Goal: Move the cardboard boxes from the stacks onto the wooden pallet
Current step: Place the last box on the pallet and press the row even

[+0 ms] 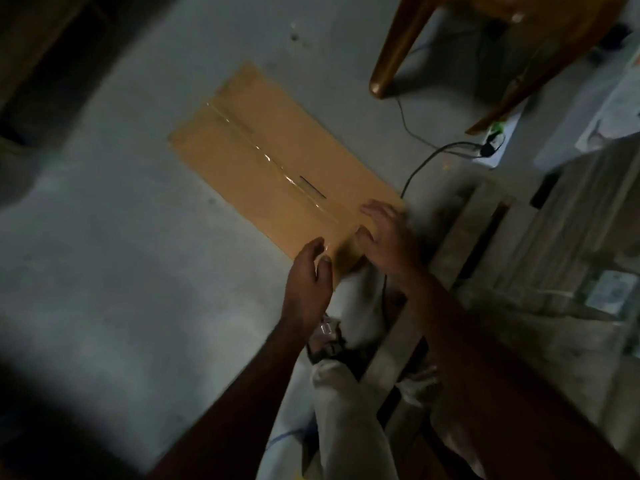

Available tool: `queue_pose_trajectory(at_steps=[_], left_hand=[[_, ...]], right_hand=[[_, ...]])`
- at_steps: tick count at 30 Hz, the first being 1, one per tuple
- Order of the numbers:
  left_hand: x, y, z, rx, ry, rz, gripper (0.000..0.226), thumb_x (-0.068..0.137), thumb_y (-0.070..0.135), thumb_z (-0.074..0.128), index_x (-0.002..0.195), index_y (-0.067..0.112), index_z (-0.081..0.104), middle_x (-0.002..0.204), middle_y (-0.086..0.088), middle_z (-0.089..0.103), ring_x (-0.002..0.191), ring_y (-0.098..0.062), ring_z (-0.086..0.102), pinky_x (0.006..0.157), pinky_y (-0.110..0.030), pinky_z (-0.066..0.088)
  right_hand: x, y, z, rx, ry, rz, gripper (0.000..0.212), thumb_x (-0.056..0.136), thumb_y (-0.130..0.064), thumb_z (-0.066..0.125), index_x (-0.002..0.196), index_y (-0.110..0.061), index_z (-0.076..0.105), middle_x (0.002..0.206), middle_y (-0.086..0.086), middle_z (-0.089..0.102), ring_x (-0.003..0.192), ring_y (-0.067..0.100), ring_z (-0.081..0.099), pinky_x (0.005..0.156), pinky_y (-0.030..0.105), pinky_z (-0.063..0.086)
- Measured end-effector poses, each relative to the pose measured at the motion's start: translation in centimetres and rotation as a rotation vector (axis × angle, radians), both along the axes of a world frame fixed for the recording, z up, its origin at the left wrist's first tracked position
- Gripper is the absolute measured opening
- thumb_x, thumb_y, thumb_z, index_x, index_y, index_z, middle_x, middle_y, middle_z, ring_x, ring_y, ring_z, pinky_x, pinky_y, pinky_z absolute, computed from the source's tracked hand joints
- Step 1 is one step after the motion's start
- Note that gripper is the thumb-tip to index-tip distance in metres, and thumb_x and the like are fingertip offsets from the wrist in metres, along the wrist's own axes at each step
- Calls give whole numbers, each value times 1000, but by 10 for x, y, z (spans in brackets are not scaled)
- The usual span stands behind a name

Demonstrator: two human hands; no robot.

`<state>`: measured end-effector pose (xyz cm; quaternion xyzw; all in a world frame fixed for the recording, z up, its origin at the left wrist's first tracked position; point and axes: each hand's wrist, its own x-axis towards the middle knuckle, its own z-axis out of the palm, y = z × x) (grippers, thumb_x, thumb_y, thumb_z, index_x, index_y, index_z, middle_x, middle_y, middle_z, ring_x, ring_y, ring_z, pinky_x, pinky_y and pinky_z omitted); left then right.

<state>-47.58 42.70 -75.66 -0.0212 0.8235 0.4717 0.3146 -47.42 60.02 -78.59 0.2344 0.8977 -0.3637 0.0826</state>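
Floor (121, 254): grey concrete, smooth, dim.
Cardboard box (270, 168): tan, rectangular, glossy tape seam lengthwise; on the floor, contents unseen.
Wooden pallet (460, 237): pale slats, 3 o'clock of box.
Table leg (391, 53): brown, rounded, 1 o'clock.
Right hand (391, 237): fingers spread, over the box's near end; blurred.
Left hand (308, 282): fingers loosely curved at the near corner; grip unclear.

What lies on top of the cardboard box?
On the cardboard box runs a strip of clear tape. The right hand hovers at its near end, the left hand beside it; contact is blurred.
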Motion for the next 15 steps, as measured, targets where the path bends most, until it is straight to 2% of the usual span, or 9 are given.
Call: queue_pose_trajectory(at_steps=[2, 5, 10, 11, 13, 15], left_hand=[[-8, 17, -47, -77, 6, 76, 41, 102, 15, 47, 142, 5, 50, 142, -13, 55, 133, -25, 50, 112, -38, 39], [-11, 27, -104, -240, -51, 231, 43, 97, 14, 52, 138, -1, 53, 138, -20, 56, 131, -34, 48, 111, -39, 35], [-3, 35, -147, -432, -277, 479, 60, 96, 26, 52, 145, -4, 36, 143, -28, 44, 131, -43, 44, 109, -46, 37], [-2, 36, -150, -399, -369, 521, 58, 96, 26, 55, 142, -3, 36, 140, -27, 46, 126, -43, 48, 103, -47, 44], [1, 39, -152, -196, -540, 608, 48, 87, 29, 64, 121, 2, 43, 119, -21, 55, 100, -34, 60, 76, -42, 54], [2, 44, -149, -20, -632, 647, 32, 82, 29, 68, 95, 6, 49, 96, -14, 57, 80, -24, 59, 64, -33, 49]], right_hand=[[-13, 20, -47, 40, -93, 52, 46, 89, -21, 63, 133, -7, 59, 145, 14, 50, 134, 33, 45, 109, 42, 37], [-27, 39, -96, 108, -218, 85, 56, 91, -25, 63, 144, -13, 48, 158, 10, 34, 144, 31, 30, 114, 44, 30], [-39, 63, -139, 247, -337, 54, 73, 90, -36, 62, 153, -23, 28, 165, 13, 3, 150, 35, 7, 117, 46, 23], [-42, 68, -144, 245, -370, 30, 77, 90, -37, 62, 155, -23, 23, 165, 15, 0, 150, 36, 6, 117, 45, 23], [-46, 76, -150, 199, -423, -18, 84, 90, -38, 63, 157, -22, 16, 163, 17, 6, 149, 38, 12, 115, 45, 26], [-51, 84, -155, 167, -429, -38, 87, 88, -38, 65, 157, -22, 14, 158, 17, 21, 143, 39, 24, 111, 47, 32]])
